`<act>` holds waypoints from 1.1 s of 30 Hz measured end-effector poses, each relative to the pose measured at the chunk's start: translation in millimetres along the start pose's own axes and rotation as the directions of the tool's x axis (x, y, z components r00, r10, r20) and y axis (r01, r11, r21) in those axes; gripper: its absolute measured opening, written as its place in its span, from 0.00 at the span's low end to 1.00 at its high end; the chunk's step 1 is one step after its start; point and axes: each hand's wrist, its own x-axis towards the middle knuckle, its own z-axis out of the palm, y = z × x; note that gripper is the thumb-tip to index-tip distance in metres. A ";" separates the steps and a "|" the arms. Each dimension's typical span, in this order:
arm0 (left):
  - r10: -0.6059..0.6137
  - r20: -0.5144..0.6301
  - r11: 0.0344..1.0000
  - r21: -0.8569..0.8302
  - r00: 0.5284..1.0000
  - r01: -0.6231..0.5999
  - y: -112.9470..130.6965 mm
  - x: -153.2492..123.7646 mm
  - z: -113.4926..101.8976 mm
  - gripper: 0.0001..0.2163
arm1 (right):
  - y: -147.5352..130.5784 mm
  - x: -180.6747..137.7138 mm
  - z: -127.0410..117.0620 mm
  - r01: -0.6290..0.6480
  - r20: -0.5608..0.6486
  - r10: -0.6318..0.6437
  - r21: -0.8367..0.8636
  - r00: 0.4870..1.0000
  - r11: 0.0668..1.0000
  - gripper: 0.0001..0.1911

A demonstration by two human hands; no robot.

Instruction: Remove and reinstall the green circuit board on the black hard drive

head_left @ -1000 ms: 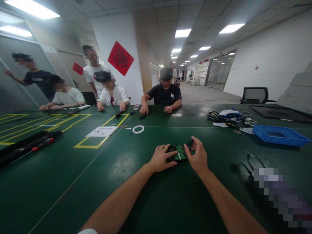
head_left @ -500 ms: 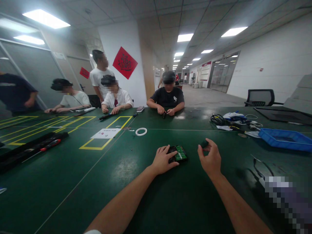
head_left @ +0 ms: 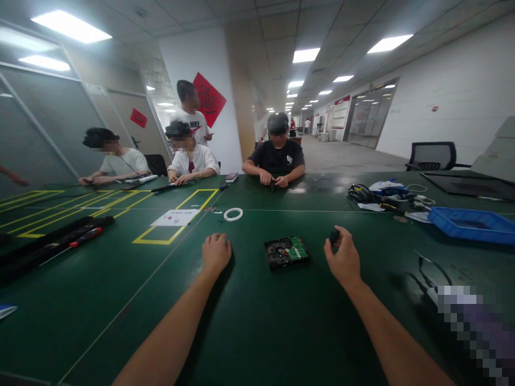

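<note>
So the green table (head_left: 261,327) is the big one here. Far edge is well beyond the hands, and I can't really make out the near one. Black tool tray (head_left: 94,221) over on the left, blue tray (head_left: 483,236) out right, neither of them close.

Left hand (head_left: 217,252) is just left of the middle, palm down, fingers loosely bent, not closed on anything I can see. Can't tell if it's touching the table. Right hand (head_left: 344,254) is pinching something small (last item).

Between them, touching neither, lies the hard drive (head_left: 277,254), flat with its green circuit board (head_left: 296,248) up on the right. I'd bet it's dense for its size, rigid, a bit slick on the metal. Grab it by the long sides and keep fingertips off the board, that's the fragile bit. Its edges look reachable all round, with decent room either side and toward the near side. On the far left, the white ring (head_left: 233,219) is well apart.

Smallest: the dark piece (head_left: 333,235), clamped between right thumb and fingers; can't tell what it is.
</note>
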 end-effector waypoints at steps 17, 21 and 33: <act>-0.044 0.152 0.998 0.047 0.987 0.037 -33.7 11.4 7.3 0.12 | 2.2 -1.5 5.7 0.058 0.008 -0.058 -0.012 0.998 0.998 0.29; -0.049 0.152 0.998 0.045 0.987 0.042 -32.7 12.3 10.5 0.12 | -0.4 -1.3 3.9 0.053 0.002 -0.053 -0.006 0.999 0.999 0.28; -0.060 0.142 0.998 -0.020 0.988 0.063 -37.7 14.8 18.4 0.09 | 2.0 -1.3 4.2 0.037 -0.007 -0.036 0.016 0.999 0.999 0.29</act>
